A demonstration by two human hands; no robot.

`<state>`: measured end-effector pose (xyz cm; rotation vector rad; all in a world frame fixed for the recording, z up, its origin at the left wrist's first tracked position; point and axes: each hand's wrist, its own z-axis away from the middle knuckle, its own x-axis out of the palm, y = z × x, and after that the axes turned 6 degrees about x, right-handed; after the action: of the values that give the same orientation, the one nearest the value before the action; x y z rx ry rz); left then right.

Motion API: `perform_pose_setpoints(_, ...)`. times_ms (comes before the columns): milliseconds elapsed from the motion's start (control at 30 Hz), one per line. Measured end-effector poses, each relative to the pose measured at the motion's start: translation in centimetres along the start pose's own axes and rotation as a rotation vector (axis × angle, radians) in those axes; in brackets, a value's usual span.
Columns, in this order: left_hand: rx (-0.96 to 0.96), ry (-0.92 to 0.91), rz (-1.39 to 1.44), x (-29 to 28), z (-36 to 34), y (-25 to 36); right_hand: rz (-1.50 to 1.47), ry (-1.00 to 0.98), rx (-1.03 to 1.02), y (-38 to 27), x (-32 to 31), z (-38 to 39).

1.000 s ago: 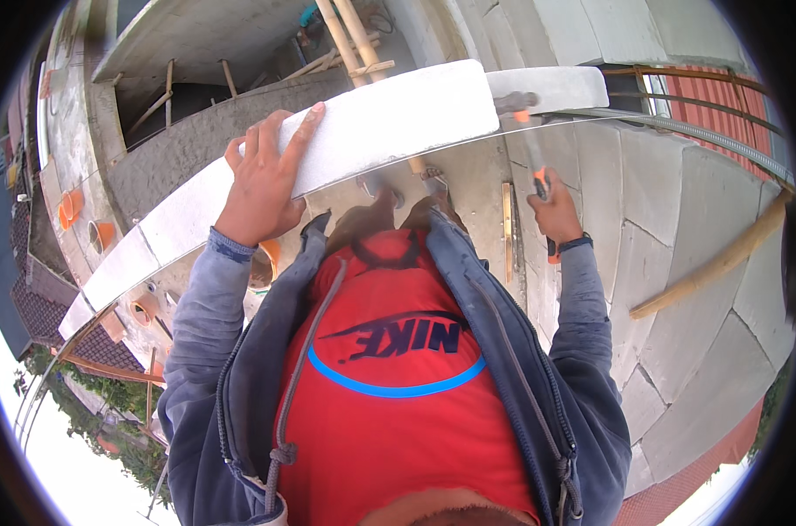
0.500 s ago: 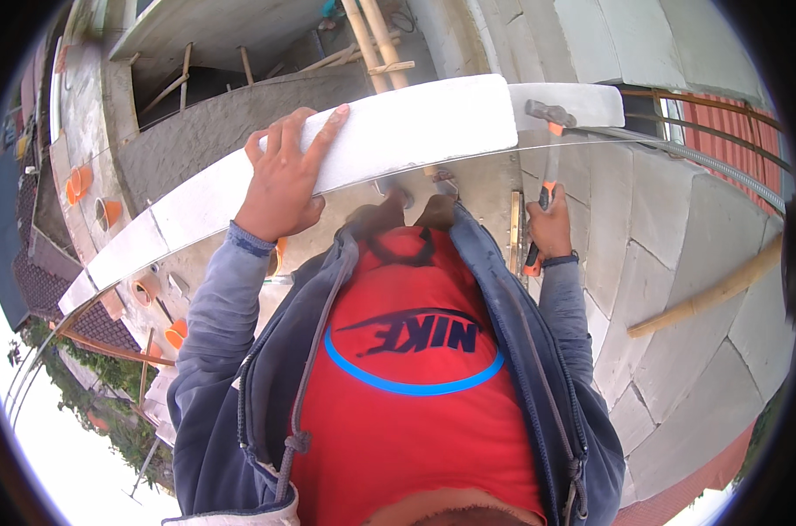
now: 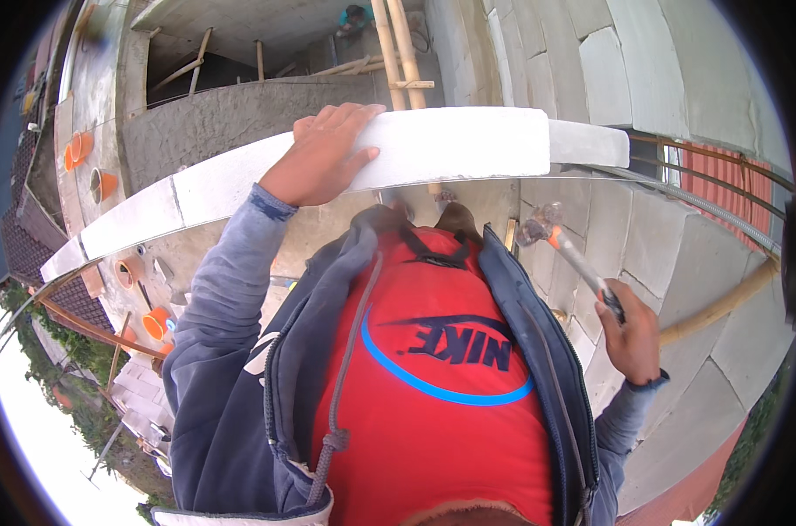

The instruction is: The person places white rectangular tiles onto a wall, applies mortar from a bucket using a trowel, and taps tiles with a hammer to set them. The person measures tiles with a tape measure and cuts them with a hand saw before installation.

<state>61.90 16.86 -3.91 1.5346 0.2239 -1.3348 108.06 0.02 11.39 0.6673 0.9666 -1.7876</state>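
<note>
A row of pale aerated-concrete blocks curves across the view, topped by a thin wall edge. My left hand [image 3: 328, 158] lies across the top of a white block [image 3: 468, 145], with its thumb apart and its fingers reaching towards the far edge. Lower at the right, my right hand [image 3: 630, 329] is wrapped round the dark grip of a club hammer [image 3: 582, 261]. Its metal head, blurred by motion, is on the near side of the wall, apart from the block. Beyond that block's right end sits a lower grey block [image 3: 589, 145].
A thin string line runs along the wall's near side. Orange buckets [image 3: 155, 323] stand at the left. Bamboo poles [image 3: 399, 53] rise beyond the wall. A corrugated conduit [image 3: 704, 206] and a bamboo pole [image 3: 718, 309] lie at right, beside a block wall [image 3: 678, 272]. Someone [image 3: 356, 17] is far below.
My right hand has swung the hammer down and back towards me, away from the grey block. My left hand stays on the white block, its fingers closer together. The view has shifted slightly.
</note>
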Motion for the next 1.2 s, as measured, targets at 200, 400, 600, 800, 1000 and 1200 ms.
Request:
perform_pose_setpoints(200,0.007,0.076,-0.003,1.2,0.4,-0.5,-0.093,0.441,-0.25,-1.3,5.5,-5.1)
perform_pose_setpoints(400,0.011,0.163,-0.059,2.4,0.7,-0.6,0.132,0.18,-0.254,-2.0,8.0,-10.4)
perform_pose_setpoints(600,-0.021,0.375,-0.181,4.7,1.0,0.3,0.085,0.454,-0.64,-8.2,3.5,-11.3)
perform_pose_setpoints(800,-0.154,0.386,-0.018,4.3,1.6,0.6,0.026,0.249,-1.188,-25.1,3.9,-19.7)
perform_pose_setpoints(1000,-0.126,0.416,0.053,4.6,1.1,0.1,0.585,0.041,-1.136,-34.0,8.8,-27.1)
perform_pose_setpoints(1200,-0.061,0.579,0.106,3.6,2.0,-0.3,0.24,0.038,-0.68,-32.5,6.2,-31.2)
